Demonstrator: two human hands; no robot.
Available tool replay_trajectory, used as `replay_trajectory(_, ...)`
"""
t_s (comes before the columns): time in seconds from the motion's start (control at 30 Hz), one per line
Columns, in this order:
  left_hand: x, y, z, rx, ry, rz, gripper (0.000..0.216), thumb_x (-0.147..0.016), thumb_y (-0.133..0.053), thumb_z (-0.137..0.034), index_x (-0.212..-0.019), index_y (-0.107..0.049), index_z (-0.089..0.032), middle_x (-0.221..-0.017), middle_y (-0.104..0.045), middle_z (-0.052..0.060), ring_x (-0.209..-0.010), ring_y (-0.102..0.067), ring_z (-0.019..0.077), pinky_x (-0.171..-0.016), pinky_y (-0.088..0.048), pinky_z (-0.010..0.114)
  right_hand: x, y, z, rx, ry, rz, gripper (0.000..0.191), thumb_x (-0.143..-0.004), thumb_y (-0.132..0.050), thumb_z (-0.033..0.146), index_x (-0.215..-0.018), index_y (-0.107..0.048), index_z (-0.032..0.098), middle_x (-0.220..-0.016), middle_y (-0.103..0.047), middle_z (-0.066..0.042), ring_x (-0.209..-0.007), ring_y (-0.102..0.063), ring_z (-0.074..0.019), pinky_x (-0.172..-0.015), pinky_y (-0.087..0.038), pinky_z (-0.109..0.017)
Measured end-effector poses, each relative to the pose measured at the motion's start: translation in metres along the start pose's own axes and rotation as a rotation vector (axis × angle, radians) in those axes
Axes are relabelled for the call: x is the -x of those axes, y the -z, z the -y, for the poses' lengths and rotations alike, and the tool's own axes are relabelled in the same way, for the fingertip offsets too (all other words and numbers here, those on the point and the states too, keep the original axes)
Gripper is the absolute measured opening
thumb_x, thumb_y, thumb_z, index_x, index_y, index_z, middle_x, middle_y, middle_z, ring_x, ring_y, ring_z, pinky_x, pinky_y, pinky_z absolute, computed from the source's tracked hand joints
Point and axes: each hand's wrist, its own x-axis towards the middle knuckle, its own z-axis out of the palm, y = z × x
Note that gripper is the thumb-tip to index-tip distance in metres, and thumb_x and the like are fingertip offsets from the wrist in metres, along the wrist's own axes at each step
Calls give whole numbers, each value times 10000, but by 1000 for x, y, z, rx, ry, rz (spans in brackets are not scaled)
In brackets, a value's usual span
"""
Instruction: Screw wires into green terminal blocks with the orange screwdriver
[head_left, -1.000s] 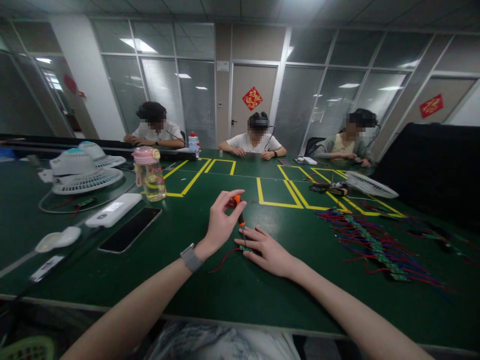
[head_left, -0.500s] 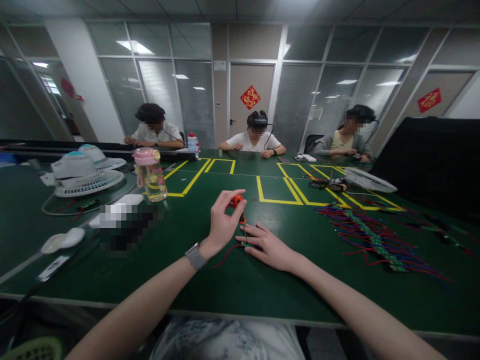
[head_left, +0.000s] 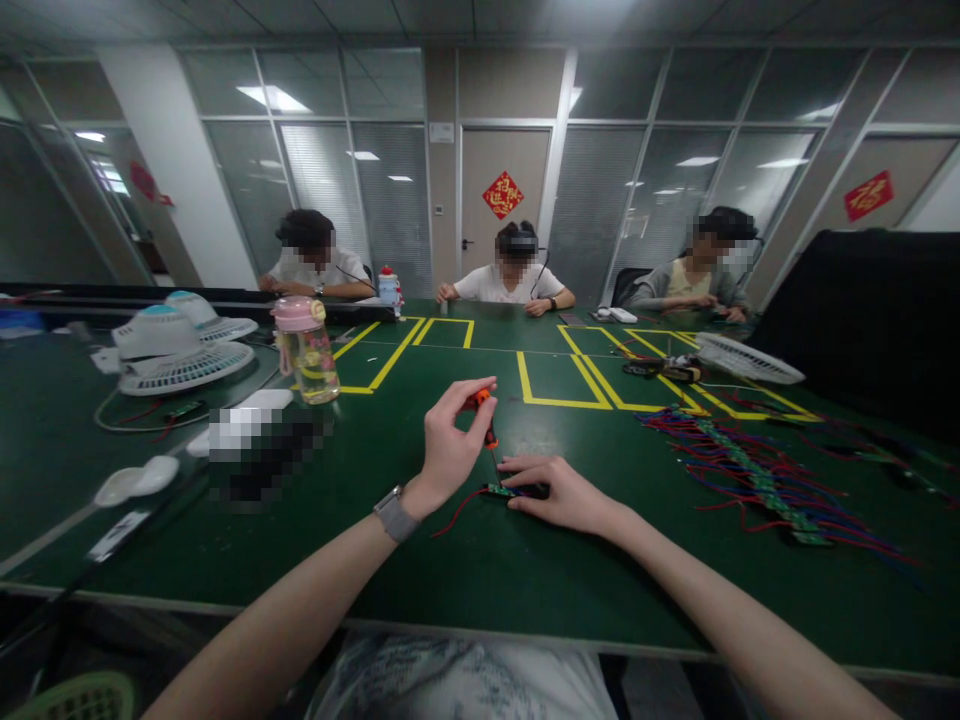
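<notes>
My left hand (head_left: 454, 430) is closed around the orange and black handle of a screwdriver (head_left: 490, 432), held nearly upright. Its thin shaft points down, with the tip at a small green circuit board (head_left: 499, 490) lying on the table. A red wire trails from the board's left end. My right hand (head_left: 566, 495) rests low over the board's right end, thumb on the near side and bent fingers on the far side, holding it against the table. Part of the board is hidden under that hand.
Wired circuit boards (head_left: 765, 485) lie in a row on the right of the green table (head_left: 420, 590). A pink-lidded bottle (head_left: 311, 360) and white fans (head_left: 184, 368) stand left. Yellow tape (head_left: 566, 403) marks the tabletop. Several people sit across.
My right hand has drawn its flat, spread fingers in, so they now bend around the board's right end. My left hand keeps the screwdriver on the board. The view has shifted slightly.
</notes>
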Motion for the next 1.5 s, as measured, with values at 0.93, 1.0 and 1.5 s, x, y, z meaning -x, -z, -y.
replay_trajectory(0.93, 9, -8, -11, 43, -35, 93, 299, -944, -527, -233, -1231, -609, -214, -1071, -672, 69, -885, -657, 152, -759, -546, 272, 0, 1, 3, 6, 31, -17, 242, -824, -699, 237, -1052, -757, 178, -1196, -699, -127, -1129, -651, -251, -1017, -495, -388)
replay_trajectory(1.0, 9, -7, -12, -38, -112, 42, 225, -903, -597, -216, -1120, -659, -211, -952, -652, 37, -843, -625, 137, -734, -526, 255, 0, 1, 3, 6, 36, -15, 239, -829, -693, 238, -1050, -757, 173, -1189, -702, -129, -1127, -653, -250, -1019, -494, -389)
replay_trajectory(1.5, 9, -7, -14, -61, -147, 103, 260, -930, -529, -171, -1176, -606, -208, -1011, -621, 48, -849, -621, 135, -745, -513, 262, 0, 2, 4, -24, 29, -19, 223, -839, -684, 250, -1043, -754, 195, -1197, -702, -110, -1116, -657, -245, -1003, -503, -391)
